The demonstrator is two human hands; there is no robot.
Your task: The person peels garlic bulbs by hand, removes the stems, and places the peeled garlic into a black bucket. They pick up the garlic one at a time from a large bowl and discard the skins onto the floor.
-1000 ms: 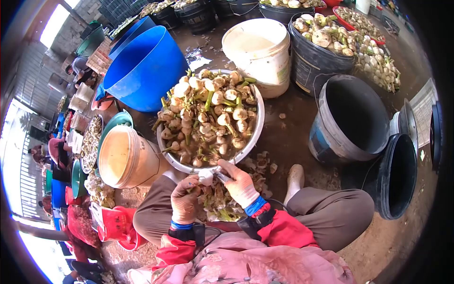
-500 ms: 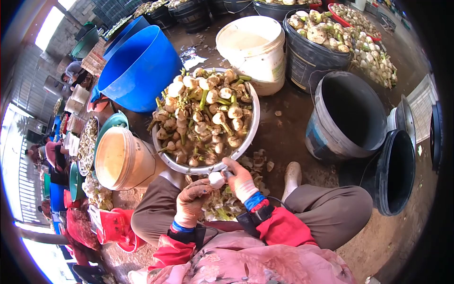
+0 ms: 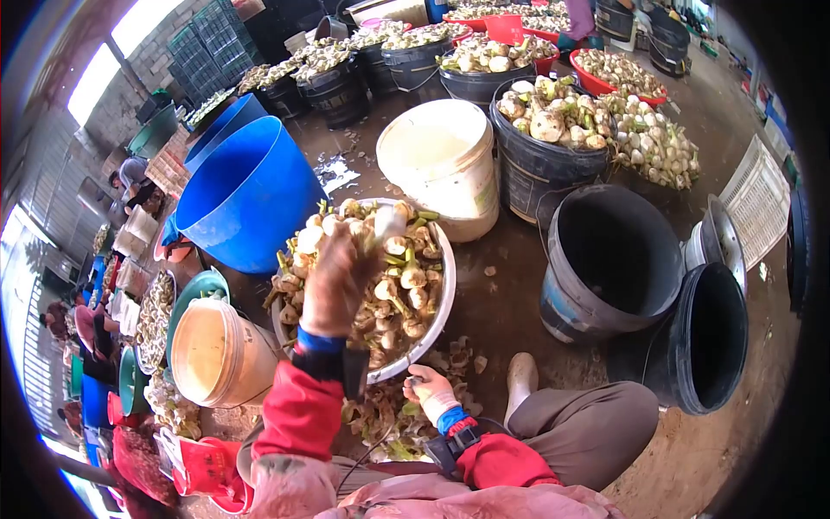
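My left hand, in a soiled glove, is stretched out over the white-rimmed basin and smeared by motion. A blurred, pale garlic bulb shows right at its fingertips; I cannot tell whether the fingers still grip it. Heaped in the basin are brownish garlic bulbs with short green stems. Below the basin's near rim, my gloved right hand is closed around a small dark tool, mostly hidden in the fist. Loose peelings and leaves lie on the ground beneath it.
Beyond the basin stand a white bucket, a blue tub and a black bucket heaped with bulbs. Dark buckets are on the right, an orange-lit bucket on the left. Other people sit at far left.
My left hand has swung up and forward from my lap to over the basin, along with the pale bulb. My right hand has parted from it, and the camera view has tilted up.
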